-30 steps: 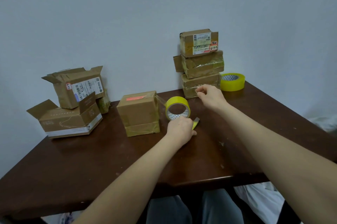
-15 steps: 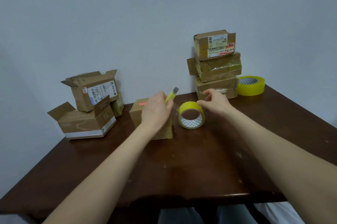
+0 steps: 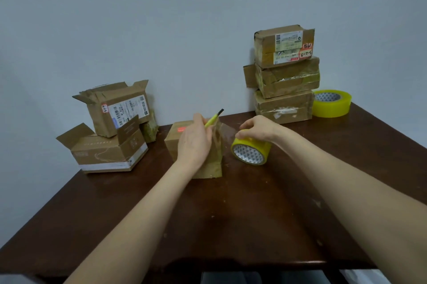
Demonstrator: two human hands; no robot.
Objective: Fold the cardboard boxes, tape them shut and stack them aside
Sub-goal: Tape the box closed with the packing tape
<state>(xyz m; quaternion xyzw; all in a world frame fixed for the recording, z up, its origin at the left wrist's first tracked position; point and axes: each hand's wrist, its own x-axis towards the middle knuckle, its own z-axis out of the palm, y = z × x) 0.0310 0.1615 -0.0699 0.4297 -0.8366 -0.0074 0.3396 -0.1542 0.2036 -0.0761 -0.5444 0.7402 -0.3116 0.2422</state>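
Pinches a slim yellow cutter (image 3: pixel 213 118) between the thumb and curled fingers of the left hand (image 3: pixel 195 143), black tip angled up and to the right. Holds that hand in front of a closed cardboard box (image 3: pixel 173 145) standing at mid-table, and so hides much of the box's near face. Clamps the curled fingers of the right hand (image 3: pixel 260 128) over the top of a yellow tape roll (image 3: pixel 251 150), set on edge on the table just right of the box. Spans the gap between roll and box with a clear strip of tape (image 3: pixel 223 131), fixed at the box's upper right edge, just beneath the cutter. Carries a red label (image 3: pixel 181 130) on the box top.

Farther out, at the right rear against the wall, finds a stack of three taped boxes (image 3: pixel 286 80), with a second tape roll (image 3: pixel 331 104) lying flat just beside the lowest. At the left rear, finds an upper open box (image 3: pixel 117 108) with a white shipping label, resting tilted on a lower open box (image 3: pixel 104 152), flaps raised, and a small taped parcel (image 3: pixel 150 130) tucked behind them. Rests everything on a dark brown table (image 3: pixel 231 214).
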